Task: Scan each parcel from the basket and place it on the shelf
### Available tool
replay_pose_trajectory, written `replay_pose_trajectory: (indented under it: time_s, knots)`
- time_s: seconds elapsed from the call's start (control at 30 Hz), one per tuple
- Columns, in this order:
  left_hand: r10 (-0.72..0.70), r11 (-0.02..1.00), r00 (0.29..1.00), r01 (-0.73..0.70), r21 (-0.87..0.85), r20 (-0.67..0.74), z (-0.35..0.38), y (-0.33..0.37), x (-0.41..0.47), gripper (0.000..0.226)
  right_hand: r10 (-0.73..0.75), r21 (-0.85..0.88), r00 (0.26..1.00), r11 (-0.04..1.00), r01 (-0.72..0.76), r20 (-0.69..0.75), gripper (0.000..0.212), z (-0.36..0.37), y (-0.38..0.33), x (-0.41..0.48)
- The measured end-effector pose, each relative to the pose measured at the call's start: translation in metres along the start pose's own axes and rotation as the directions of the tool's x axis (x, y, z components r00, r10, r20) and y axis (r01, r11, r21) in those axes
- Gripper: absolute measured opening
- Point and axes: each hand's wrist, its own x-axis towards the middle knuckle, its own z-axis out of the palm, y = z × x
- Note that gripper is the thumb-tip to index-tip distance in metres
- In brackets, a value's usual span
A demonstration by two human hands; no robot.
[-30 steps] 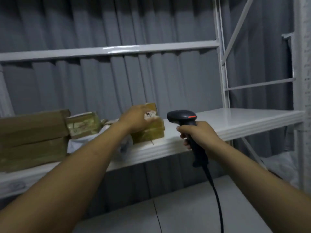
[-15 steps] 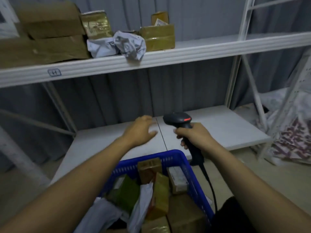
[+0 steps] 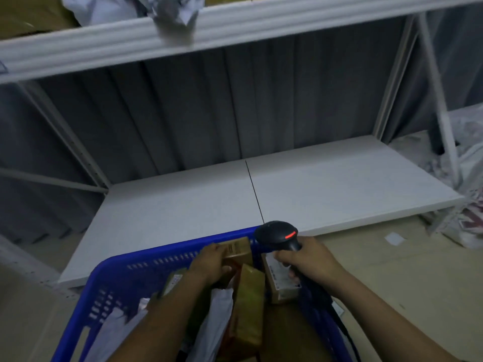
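A blue plastic basket (image 3: 146,259) stands low in front of me, filled with several parcels: brown boxes and white mailer bags. My left hand (image 3: 211,265) reaches into it and grips a small brown box (image 3: 236,250) with a barcode label at the far rim. My right hand (image 3: 308,257) holds the handle of a black barcode scanner (image 3: 277,233), its red light lit, over the basket's right side. A long brown box (image 3: 249,301) and a white-labelled box (image 3: 278,280) lie beside it. The upper shelf (image 3: 235,27) carries earlier parcels and a crumpled white bag (image 3: 172,11).
The lower white shelf board (image 3: 261,189) stretches behind the basket, with a grey curtain behind it. White metal uprights (image 3: 439,100) stand at right, bags and wrapping (image 3: 470,220) piled beyond them. The scanner's cable (image 3: 339,325) runs down by my right forearm.
My view dropped from the upper shelf to the basket. My left hand left the parcel on the shelf, came down and took hold of a small brown box. The scanner hand lowered too.
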Motion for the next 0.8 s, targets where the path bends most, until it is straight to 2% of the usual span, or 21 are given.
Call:
replay_pose_trajectory:
  time_s: [0.07, 0.17, 0.23, 0.37, 0.47, 0.5, 0.53, 0.67, 0.73, 0.8]
  knots:
    - [-0.012, 0.999, 1.000, 0.011, 0.031, 0.014, 0.013, -0.001, 0.018, 0.073, 0.013, 0.012, 1.000, 1.000, -0.013, 0.008, 0.018, -0.003, 0.003, 0.007]
    - [-0.024, 0.984, 0.999, 0.028, 0.177, -0.023, 0.029, -0.008, 0.035, 0.089, 0.024, -0.002, 1.000, 1.000, -0.024, 0.011, 0.019, -0.004, 0.005, 0.015]
    - [-0.042, 0.977, 0.997, 0.054, 0.206, -0.062, 0.034, -0.012, 0.040, 0.090, 0.031, 0.004, 0.999, 1.000, -0.031, 0.016, 0.019, -0.005, 0.006, 0.018]
    - [-0.090, 0.987, 0.991, 0.103, 0.124, -0.102, 0.032, -0.020, 0.039, 0.058, 0.070, 0.037, 0.998, 0.997, -0.070, -0.005, 0.017, -0.006, 0.007, 0.021]
    - [-0.058, 0.997, 0.979, 0.048, -0.055, -0.198, 0.027, -0.029, 0.037, 0.017, 0.074, 0.055, 0.997, 0.996, -0.072, -0.032, 0.016, -0.004, 0.005, 0.020]
    - [-0.049, 0.995, 0.978, 0.031, -0.093, -0.202, 0.025, -0.033, 0.035, 0.013, 0.072, 0.051, 0.997, 0.996, -0.070, -0.034, 0.015, -0.003, 0.003, 0.019]
    - [-0.046, 0.993, 0.982, 0.025, -0.117, -0.183, 0.024, -0.038, 0.034, 0.018, 0.066, 0.044, 0.997, 0.997, -0.065, -0.036, 0.015, -0.001, 0.000, 0.017]
    - [-0.066, 0.993, 0.997, 0.063, -0.100, -0.027, 0.026, -0.051, 0.028, 0.072, 0.043, 0.055, 0.999, 0.998, -0.042, -0.018, 0.018, 0.012, -0.011, 0.010]
    - [-0.095, 0.995, 0.995, 0.094, -0.027, -0.014, 0.028, -0.050, 0.027, 0.081, 0.043, 0.072, 0.999, 0.996, -0.042, 0.000, 0.021, 0.017, -0.012, 0.008]
    - [-0.114, 0.992, 0.992, 0.117, 0.041, -0.058, 0.029, -0.048, 0.028, 0.079, 0.049, 0.068, 0.999, 0.997, -0.048, -0.002, 0.020, 0.020, -0.010, 0.007]
